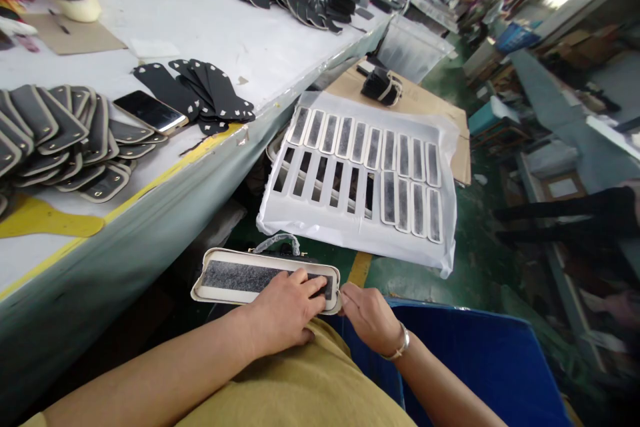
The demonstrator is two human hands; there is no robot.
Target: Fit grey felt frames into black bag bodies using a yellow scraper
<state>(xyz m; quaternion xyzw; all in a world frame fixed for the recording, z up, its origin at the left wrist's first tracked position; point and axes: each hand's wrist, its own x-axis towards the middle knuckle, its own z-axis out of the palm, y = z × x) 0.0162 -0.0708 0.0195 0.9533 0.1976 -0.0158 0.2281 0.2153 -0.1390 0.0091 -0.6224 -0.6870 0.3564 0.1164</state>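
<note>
A long bag-like piece (227, 290) with a cream rim rests at my lap, a dark fuzzy strip (235, 275) running along its upward face. Behind its far edge shows a plastic-wrapped handle (277, 240) with small gold fittings. My left hand (287, 310) lies across the right half of the strip, fingers stretched out and apart, thumb over the near edge. At the right end of the rim my right hand (367, 313) is closed in a pinch; whatever its fingertips hold is too small to make out.
Ahead, a white sheet (320, 213) carries rows of cream-edged dark strips (389, 197), on cardboard (440, 107). The white table (200, 13) at left holds a phone (150, 111), black pieces (215, 90) and trimmed grey pieces (65, 123). A blue bin (475, 353) stands at right.
</note>
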